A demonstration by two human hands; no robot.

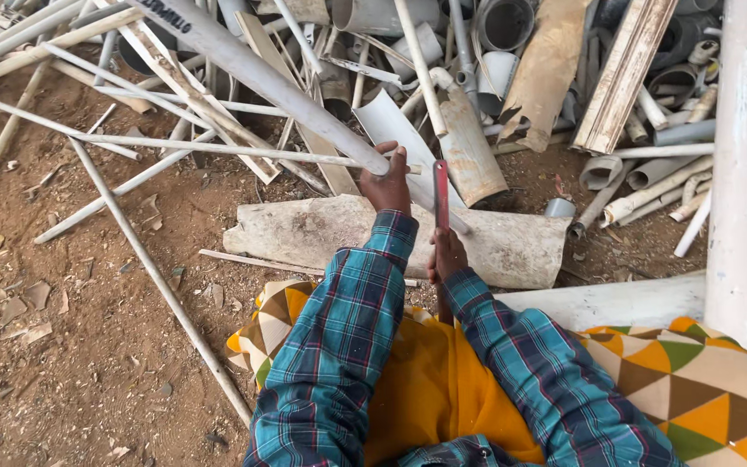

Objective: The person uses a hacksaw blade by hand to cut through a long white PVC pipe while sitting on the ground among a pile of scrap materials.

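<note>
The grey pipe (287, 91) runs as a long diagonal from the pile at eleven o'clock down to the frame's centre, its lower end resting over a broad dirty slab of split pipe (512, 246) that lies flat on the ground just ahead of the person's knees. The left hand (386, 183) is clamped on that pipe near its lower end, fingers wrapped over the top, pinning it in place. The right hand (448, 257), just toward four o'clock of the left, is closed round the base of a red blade (440, 194) that stands upright with its tip beside the pipe, close to the left hand. By the look of it, the step in hand is steadying the pipe for a cut or a strike with the blade; the next move would call for a firm hold from the left hand, with its fingers kept out of the blade's path, and a blow landing on the pipe where the slab backs it. Outward, thin white conduits (166, 285) lie crossed over the earth toward nine o'clock, and a thick white pipe (732, 164) stands along three o'clock. From twelve to two o'clock a heap of scrap pipes (494, 35) and offcuts piles up. The ground is bare reddish dirt (71, 346) strewn with chips, outdoors in daylight.
</note>
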